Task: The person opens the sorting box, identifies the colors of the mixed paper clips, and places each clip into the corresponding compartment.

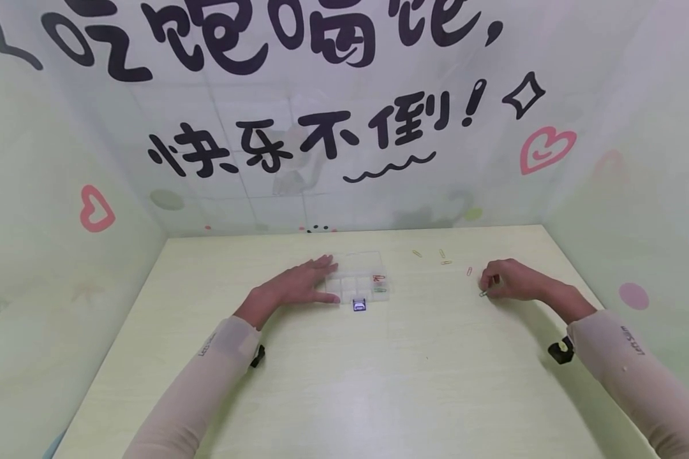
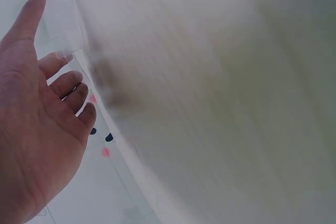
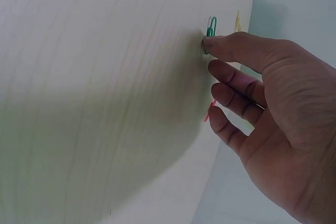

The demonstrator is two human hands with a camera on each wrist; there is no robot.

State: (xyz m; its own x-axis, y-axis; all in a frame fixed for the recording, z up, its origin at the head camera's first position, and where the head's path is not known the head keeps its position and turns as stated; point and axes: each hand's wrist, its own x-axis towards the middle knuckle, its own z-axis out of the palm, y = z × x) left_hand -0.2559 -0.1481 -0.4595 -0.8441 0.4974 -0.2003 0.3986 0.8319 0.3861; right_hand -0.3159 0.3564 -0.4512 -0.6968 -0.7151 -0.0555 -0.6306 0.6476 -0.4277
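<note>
My left hand (image 1: 305,284) rests at the left side of a clear plastic compartment box (image 1: 349,287), fingers spread along its edge and thumb near its front. In the left wrist view the palm and extended fingers show. Red paper clips (image 1: 378,278) and a green one (image 1: 380,290) lie in separate compartments on the box's right, and a blue latch (image 1: 358,305) sits at its front. Out to the right, my right hand (image 1: 511,279) pinches a green paper clip (image 3: 212,24) between thumb and index finger, low over the table. The other fingers are bent.
A pink-red paper clip (image 1: 469,271) lies on the wooden table (image 1: 344,382) left of my right hand. Several yellow paper clips (image 1: 442,254) lie farther back, right of the box. A printed wall (image 1: 344,204) closes off the table's far edge.
</note>
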